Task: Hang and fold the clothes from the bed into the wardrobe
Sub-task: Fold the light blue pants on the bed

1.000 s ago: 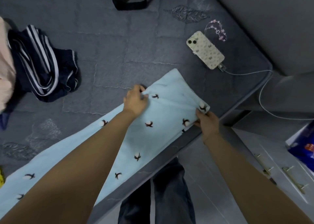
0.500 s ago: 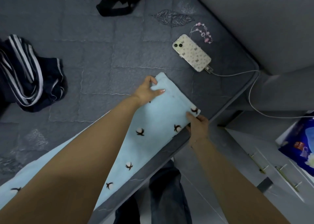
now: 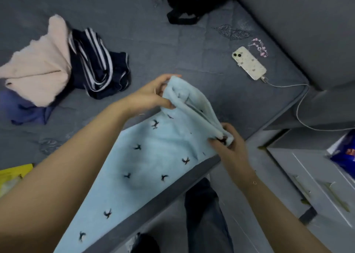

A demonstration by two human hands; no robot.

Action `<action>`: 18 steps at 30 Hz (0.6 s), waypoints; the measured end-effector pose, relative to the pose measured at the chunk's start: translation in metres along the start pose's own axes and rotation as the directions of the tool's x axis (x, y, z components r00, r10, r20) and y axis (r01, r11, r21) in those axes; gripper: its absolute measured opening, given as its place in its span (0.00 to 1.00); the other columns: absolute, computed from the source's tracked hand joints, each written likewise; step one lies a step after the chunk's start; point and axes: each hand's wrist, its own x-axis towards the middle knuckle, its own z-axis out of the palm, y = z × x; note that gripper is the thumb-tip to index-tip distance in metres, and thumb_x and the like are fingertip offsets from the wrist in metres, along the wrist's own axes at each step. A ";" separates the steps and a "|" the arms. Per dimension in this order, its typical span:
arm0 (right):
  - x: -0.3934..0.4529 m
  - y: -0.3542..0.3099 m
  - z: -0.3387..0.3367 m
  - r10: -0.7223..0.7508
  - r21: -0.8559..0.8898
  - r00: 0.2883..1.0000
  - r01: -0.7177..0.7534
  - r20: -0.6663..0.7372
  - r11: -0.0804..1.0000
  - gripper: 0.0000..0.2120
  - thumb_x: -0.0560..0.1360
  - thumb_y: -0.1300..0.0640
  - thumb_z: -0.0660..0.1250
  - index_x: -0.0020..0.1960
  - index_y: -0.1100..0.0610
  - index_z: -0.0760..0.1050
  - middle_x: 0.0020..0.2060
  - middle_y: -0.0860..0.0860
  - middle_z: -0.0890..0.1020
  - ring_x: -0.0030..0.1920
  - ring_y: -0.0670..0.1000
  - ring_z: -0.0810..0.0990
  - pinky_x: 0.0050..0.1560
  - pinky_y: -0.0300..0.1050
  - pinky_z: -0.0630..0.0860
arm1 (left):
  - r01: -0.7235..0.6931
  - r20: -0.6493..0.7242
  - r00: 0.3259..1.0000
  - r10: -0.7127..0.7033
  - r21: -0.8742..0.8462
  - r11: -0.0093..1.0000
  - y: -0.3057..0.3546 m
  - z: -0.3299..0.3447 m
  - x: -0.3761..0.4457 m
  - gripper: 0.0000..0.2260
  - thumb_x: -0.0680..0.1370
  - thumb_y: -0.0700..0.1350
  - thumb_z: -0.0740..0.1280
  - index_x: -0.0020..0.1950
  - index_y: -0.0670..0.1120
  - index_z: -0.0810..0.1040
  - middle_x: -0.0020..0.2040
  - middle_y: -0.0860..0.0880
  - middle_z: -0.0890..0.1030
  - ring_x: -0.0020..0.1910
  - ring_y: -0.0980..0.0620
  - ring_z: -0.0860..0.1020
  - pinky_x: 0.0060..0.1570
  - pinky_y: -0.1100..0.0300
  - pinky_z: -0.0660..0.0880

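We are early on: our left hand (image 3: 151,96) and right hand (image 3: 228,145) each pinch an end corner of the light blue garment (image 3: 153,160), raised over the bed (image 3: 172,51). A pile (image 3: 63,66), apparently unfolded, waits.

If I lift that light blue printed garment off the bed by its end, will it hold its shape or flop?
Probably flop: the light blue garment already bends and bunches where the left hand and right hand pinch its end. It looks soft and fleecy, so likely light and not slippery. Its long trailing part would probably drag.
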 end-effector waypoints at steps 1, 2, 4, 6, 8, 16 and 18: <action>-0.019 -0.004 0.024 -0.020 -0.043 0.998 0.023 0.063 0.999 0.10 0.76 0.66 0.67 0.46 0.51 0.74 0.34 0.41 0.76 0.34 0.41 0.73 0.36 0.33 0.71 | -0.012 -0.007 1.000 0.013 0.016 1.000 -0.008 -0.015 -0.032 0.29 0.72 0.27 0.69 0.69 0.48 0.70 0.57 0.46 0.79 0.55 0.54 0.80 0.52 0.61 0.78; -0.038 -0.006 0.050 -0.031 -0.074 0.992 0.041 0.122 0.996 0.09 0.75 0.65 0.67 0.46 0.51 0.74 0.34 0.43 0.75 0.34 0.42 0.72 0.36 0.34 0.71 | -0.026 -0.024 0.999 0.027 0.012 1.000 -0.020 -0.029 -0.064 0.26 0.72 0.26 0.69 0.66 0.46 0.71 0.55 0.47 0.80 0.54 0.54 0.80 0.51 0.61 0.78; -0.077 -0.002 0.107 -0.039 -0.125 0.980 0.064 0.197 0.990 0.08 0.75 0.65 0.68 0.46 0.53 0.73 0.32 0.43 0.72 0.33 0.43 0.69 0.35 0.34 0.68 | -0.044 -0.077 0.996 0.042 -0.019 0.999 -0.049 -0.056 -0.132 0.21 0.72 0.26 0.69 0.60 0.44 0.74 0.51 0.48 0.81 0.51 0.55 0.80 0.49 0.62 0.78; -0.118 0.009 0.170 -0.025 -0.162 0.967 0.068 0.252 0.984 0.08 0.75 0.66 0.68 0.46 0.54 0.73 0.31 0.42 0.72 0.31 0.42 0.67 0.33 0.34 0.67 | -0.038 -0.134 0.990 0.033 -0.040 0.998 -0.083 -0.081 -0.200 0.18 0.73 0.27 0.68 0.56 0.46 0.77 0.48 0.51 0.83 0.48 0.56 0.81 0.45 0.64 0.77; -0.157 0.024 0.231 0.006 -0.197 0.949 0.059 0.316 0.979 0.07 0.75 0.63 0.69 0.48 0.54 0.73 0.32 0.41 0.73 0.31 0.40 0.69 0.34 0.34 0.69 | -0.026 -0.184 0.983 0.012 -0.070 0.997 -0.120 -0.107 -0.266 0.16 0.73 0.28 0.68 0.51 0.48 0.79 0.45 0.52 0.84 0.45 0.57 0.82 0.43 0.65 0.77; -0.255 0.099 0.437 0.120 -0.387 0.797 0.150 0.592 0.910 0.12 0.74 0.54 0.70 0.55 0.51 0.72 0.43 0.45 0.77 0.40 0.43 0.75 0.39 0.28 0.68 | 0.019 -0.449 0.863 -0.230 -0.427 0.904 -0.276 -0.181 -0.470 0.22 0.72 0.31 0.67 0.66 0.36 0.73 0.54 0.42 0.82 0.52 0.46 0.80 0.52 0.54 0.78; -0.268 0.123 0.477 0.180 -0.431 0.729 0.171 0.661 0.886 0.11 0.74 0.56 0.69 0.54 0.54 0.71 0.44 0.48 0.77 0.41 0.46 0.75 0.39 0.33 0.69 | -0.014 -0.482 0.818 -0.313 -0.561 0.828 -0.315 -0.180 -0.503 0.21 0.78 0.31 0.61 0.71 0.37 0.70 0.58 0.40 0.80 0.54 0.44 0.80 0.52 0.53 0.79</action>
